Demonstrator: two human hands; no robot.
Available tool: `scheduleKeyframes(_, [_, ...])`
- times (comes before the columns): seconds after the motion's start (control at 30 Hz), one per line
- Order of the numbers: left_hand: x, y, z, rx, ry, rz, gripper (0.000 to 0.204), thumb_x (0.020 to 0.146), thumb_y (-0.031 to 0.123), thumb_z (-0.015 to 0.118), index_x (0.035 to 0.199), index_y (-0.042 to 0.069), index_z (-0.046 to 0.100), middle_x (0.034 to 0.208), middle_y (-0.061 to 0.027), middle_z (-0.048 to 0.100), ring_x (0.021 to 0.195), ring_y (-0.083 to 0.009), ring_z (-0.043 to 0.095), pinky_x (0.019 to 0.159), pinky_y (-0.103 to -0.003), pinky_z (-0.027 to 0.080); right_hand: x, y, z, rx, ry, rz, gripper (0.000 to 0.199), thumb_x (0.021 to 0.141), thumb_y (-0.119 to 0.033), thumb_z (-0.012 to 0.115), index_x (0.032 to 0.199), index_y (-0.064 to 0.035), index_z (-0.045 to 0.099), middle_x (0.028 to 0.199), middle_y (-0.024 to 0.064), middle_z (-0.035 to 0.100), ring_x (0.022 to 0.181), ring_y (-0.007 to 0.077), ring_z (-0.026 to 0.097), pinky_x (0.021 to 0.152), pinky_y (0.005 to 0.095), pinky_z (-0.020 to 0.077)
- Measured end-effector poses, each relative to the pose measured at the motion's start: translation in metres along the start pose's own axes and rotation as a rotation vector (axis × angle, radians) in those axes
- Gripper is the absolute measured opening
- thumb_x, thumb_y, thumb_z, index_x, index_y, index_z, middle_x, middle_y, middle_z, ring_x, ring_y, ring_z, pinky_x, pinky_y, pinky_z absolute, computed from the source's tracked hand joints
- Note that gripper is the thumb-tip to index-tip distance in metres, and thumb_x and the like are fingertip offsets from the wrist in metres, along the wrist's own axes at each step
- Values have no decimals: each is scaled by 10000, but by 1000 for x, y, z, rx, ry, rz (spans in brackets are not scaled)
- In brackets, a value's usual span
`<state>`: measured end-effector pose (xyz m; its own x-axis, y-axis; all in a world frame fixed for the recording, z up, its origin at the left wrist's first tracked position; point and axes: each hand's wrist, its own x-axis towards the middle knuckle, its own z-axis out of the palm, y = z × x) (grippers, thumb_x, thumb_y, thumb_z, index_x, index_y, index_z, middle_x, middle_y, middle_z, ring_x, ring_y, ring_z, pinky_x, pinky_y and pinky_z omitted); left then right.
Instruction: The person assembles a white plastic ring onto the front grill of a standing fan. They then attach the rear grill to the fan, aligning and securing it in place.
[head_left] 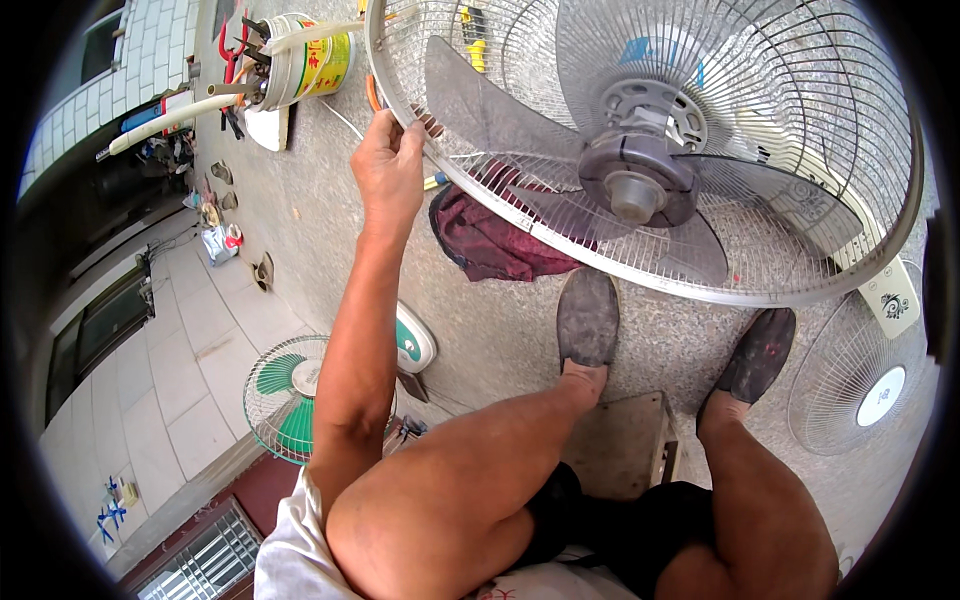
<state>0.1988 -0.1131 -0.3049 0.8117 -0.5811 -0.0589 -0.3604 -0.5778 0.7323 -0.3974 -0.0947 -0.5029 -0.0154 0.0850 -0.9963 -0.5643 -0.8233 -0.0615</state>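
My left hand reaches forward, its fingers and thumb closed on the pale rim of a wire fan grille. This grille stands tilted in front of me and surrounds grey translucent fan blades with a round purplish hub in the middle. A short orange piece shows just beyond my fingers; whether I touch it cannot be told. Behind the grille's lower edge lies a dark red cloth on the floor. My right hand is not in view.
A bucket of tools stands at the far left. A loose round fan grille and a cream fan stand part are on the right. Near my left elbow is a green-bladed fan. A wooden stool sits between my legs.
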Motion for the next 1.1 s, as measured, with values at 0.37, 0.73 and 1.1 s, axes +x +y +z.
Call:
scheduleKeyframes(0.37, [31, 31, -10, 117, 2, 269, 229, 961, 91, 519, 1132, -39, 599, 933, -45, 638, 775, -83, 580, 683, -226, 482, 1, -2, 4, 55, 6, 12, 379, 797, -323, 678, 740, -13, 467, 690, 98, 408, 659, 223, 408, 615, 381, 341])
scheduleKeyframes(0.73, [24, 47, -6, 390, 88, 309, 107, 890, 67, 592, 958, -9, 626, 712, -97, 657, 650, -105, 619, 600, -261, 486, -190, 11, -221, 245, 555, -358, 437, 774, -337, 714, 653, -7, 454, 582, 103, 396, 562, 225, 407, 551, 377, 345])
scheduleKeyframes(1.1, [23, 124, -10, 368, -116, 655, 406, 802, 15, 655, 1197, 2, 562, 1008, -151, 630, 901, -239, 629, 797, -305, 483, -397, 37, -491, -40, 1545, -572, 503, 751, -352, 749, 567, 0, 441, 474, 108, 384, 466, 227, 407, 487, 374, 349])
